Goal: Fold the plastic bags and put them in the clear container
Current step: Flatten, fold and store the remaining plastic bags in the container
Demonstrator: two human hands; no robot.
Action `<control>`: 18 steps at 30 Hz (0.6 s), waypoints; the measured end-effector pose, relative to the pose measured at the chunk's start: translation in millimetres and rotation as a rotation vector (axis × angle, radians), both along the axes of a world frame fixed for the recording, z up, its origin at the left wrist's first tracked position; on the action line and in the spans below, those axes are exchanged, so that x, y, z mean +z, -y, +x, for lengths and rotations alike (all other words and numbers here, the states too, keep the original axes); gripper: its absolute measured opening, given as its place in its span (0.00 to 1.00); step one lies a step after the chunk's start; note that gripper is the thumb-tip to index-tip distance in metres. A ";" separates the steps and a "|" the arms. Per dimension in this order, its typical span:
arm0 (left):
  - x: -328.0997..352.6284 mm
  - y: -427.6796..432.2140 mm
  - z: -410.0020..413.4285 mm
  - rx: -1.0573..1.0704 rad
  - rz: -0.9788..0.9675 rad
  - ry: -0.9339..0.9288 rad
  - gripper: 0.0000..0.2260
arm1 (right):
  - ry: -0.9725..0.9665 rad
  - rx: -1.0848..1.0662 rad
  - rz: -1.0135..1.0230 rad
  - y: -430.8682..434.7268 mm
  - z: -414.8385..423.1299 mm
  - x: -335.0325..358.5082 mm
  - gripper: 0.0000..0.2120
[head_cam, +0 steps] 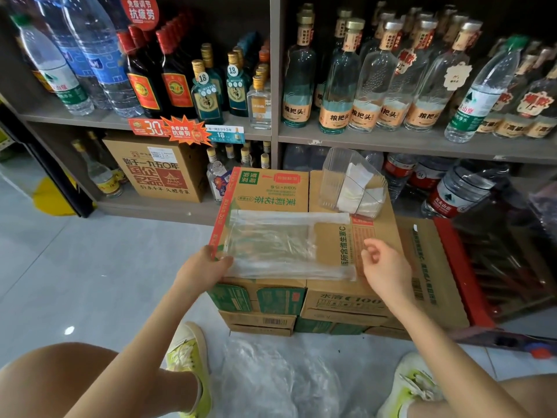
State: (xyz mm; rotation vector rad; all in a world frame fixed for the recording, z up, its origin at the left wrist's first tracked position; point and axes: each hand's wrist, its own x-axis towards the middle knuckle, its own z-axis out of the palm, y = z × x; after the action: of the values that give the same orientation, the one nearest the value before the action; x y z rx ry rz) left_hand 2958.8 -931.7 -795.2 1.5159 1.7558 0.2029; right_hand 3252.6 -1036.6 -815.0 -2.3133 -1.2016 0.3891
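Where a stack of cardboard boxes (376, 236) serves as the work surface, 1 clear plastic bag (271, 245) lies spread flat across its top, reaching from the near-left corner towards the middle. The left hand (205, 267) holds the bag's left end at that corner, with the thumb on top of the film and the fingers hidden beneath the hand. The right hand (385, 267) hovers just above the box top, beside the bag's right end, its fingers loosely curled and holding nothing. At the far right of the same box top stands the clear container (331, 173), tilted, with folded white bags (358, 188) inside it. The boxes sit on a pale grey tiled floor (90, 267), in front of grey shop shelves (391, 140). The upper shelf carries rows of glass bottles (337, 86), and the lower shelf holds large water bottles (458, 188) and a brown carton (156, 173). On the floor, between the person's 2 yellow-green shoes (190, 357), a loose heap of clear plastic bags (271, 375) lies against the foot of the stack
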 end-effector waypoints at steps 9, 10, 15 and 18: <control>-57.6 -23.1 37.6 -0.686 0.580 -0.357 0.34 | 0.377 0.644 -0.186 -58.4 -109.8 -29.0 0.26; -63.6 -24.2 36.1 -0.710 0.560 -0.375 0.37 | 0.399 0.672 -0.219 -57.7 -109.0 -35.8 0.26; -75.7 -21.2 27.2 -0.708 0.568 -0.360 0.39 | 0.437 0.548 -0.311 -28.9 -58.7 -50.9 0.29; -70.6 -21.7 27.6 -0.706 0.533 -0.294 0.40 | 0.472 0.427 -0.364 -18.0 -31.0 -45.1 0.37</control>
State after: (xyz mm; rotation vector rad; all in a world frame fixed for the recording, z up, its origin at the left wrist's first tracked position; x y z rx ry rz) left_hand 2986.3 -910.1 -865.8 2.5664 1.3104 0.0875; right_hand 3221.6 -1018.6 -860.1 -2.5259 -2.0166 0.2210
